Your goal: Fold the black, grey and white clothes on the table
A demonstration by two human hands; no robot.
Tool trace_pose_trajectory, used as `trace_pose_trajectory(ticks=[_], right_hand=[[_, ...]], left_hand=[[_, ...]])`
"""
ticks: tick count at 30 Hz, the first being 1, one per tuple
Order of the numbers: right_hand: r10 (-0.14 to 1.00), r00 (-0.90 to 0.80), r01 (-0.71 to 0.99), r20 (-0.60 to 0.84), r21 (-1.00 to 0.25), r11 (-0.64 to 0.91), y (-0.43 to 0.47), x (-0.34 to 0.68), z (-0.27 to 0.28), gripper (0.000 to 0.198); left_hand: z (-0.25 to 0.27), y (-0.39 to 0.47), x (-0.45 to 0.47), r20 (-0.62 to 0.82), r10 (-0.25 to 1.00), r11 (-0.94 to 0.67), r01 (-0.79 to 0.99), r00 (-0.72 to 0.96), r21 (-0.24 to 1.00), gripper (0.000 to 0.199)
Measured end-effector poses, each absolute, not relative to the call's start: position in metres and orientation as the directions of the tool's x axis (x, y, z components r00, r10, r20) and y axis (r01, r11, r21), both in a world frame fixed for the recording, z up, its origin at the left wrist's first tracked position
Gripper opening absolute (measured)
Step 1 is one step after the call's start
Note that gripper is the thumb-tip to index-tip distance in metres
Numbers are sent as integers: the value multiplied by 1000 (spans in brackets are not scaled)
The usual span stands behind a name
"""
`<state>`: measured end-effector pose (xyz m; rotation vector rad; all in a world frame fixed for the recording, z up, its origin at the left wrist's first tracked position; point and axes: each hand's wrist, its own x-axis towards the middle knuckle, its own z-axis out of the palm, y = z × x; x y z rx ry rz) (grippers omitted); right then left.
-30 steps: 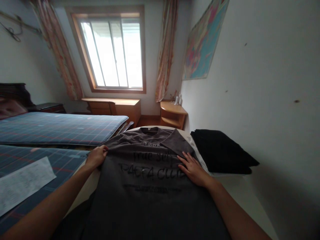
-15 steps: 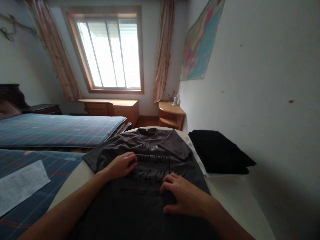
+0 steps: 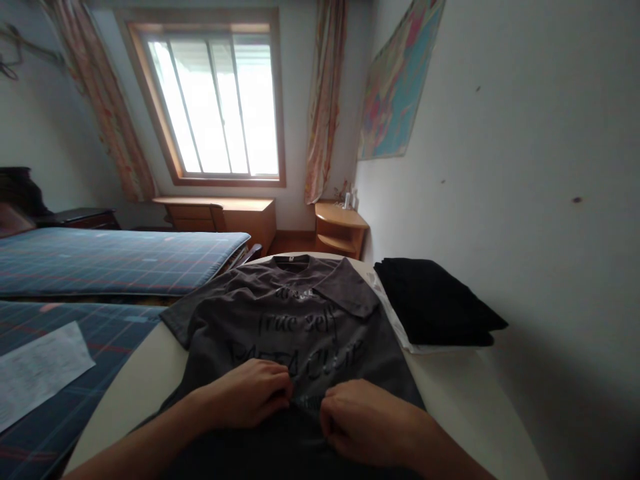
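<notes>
A home bedroom is indicated by the plaid mattress (image 3: 115, 261), the dark headboard (image 3: 17, 190) and the nightstand (image 3: 83, 216); the sliding window (image 3: 215, 107) is framed by floral curtains (image 3: 325, 100), and a wall map (image 3: 397, 87) is displayed.

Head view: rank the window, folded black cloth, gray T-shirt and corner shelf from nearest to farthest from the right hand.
1. Gray T-shirt: directly beneath the right hand.
2. Folded black cloth: ahead and to the right.
3. Corner shelf: beyond the cloth, ahead.
4. Window: farthest back, ahead and left.
</notes>
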<state>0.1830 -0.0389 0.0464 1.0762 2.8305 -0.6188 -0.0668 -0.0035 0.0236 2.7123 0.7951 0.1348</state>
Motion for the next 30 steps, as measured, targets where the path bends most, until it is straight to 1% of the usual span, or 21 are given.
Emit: trace_pose_trajectory(ticks=[2,3,5,6,8,10,11,12,14,15,16,17,19,21,23,24,26,27,28,29,30], right_hand=[[563,-787,615,-252,-400,680,-42,182,47,19],[535,-796,604,-284,-430,671,-43,182,48,18],[506,-801,597,-319,-488,637,-43,182,52,16],[514,-798,598,-313,-509,619,-41,184,54,17],[599,-763,626,-243,-513,588,-35,190,57,20],[747,-657,700,-103,-452,553,-24,201,56,18],[816,-578,749,-16,-407,523,-16,208,53,19],[867,-493,797,70,-362,483,-7,215,48,24],[913,-368,865,176,-295,406,12,231,32,40],[929,-330,888,170,-277,366,21,239,23,50],[948,-291,911,125,-265,315,28,246,14,58],[962,-264,928,66,-254,272,35,252,5,62],[970,-241,943,-3,-236,234,44,259,-8,65],[970,-242,946,-10,-227,233,48,261,-14,66],[970,-242,946,-3,-225,235,49,261,-14,66],[970,-243,945,-5,-227,235,49,261,-13,66],[969,-248,943,-11,-233,239,48,261,-12,67],[968,-251,941,-12,-237,241,48,261,-11,67],[967,-253,940,-11,-239,243,49,262,-11,67],[967,-255,939,-11,-241,245,49,262,-11,67],[967,-255,939,-11,-242,245,49,262,-10,67]], left_hand=[[32,-7,-65,-91,522,-751,507,848,422,6],[36,-7,-64,-135,512,-730,512,848,451,6],[41,-3,-61,-175,535,-702,550,827,453,5],[42,1,-58,-152,575,-694,577,804,430,6],[40,13,-53,-9,668,-686,620,744,382,13],[33,28,-48,157,707,-694,634,689,342,26],[27,35,-46,204,712,-697,641,672,321,35],[20,42,-44,215,717,-695,655,663,297,44],[5,56,-43,149,760,-648,717,633,257,57],[-3,62,-42,103,783,-617,748,613,244,61],[-9,68,-42,66,802,-591,772,594,235,63],[-13,73,-42,36,813,-573,787,582,229,65],[-16,80,-41,7,825,-552,803,565,224,66],[-10,80,-37,29,836,-540,812,548,222,65],[2,68,-28,134,826,-563,797,547,219,56],[9,57,-22,215,800,-598,773,560,213,48],[20,29,-8,312,659,-750,625,684,216,29],[22,14,0,313,539,-842,497,782,209,23],[22,-1,7,290,366,-928,323,884,186,21],[18,-15,13,263,183,-978,147,947,148,19],[12,-26,18,226,47,-994,24,973,103,13]])
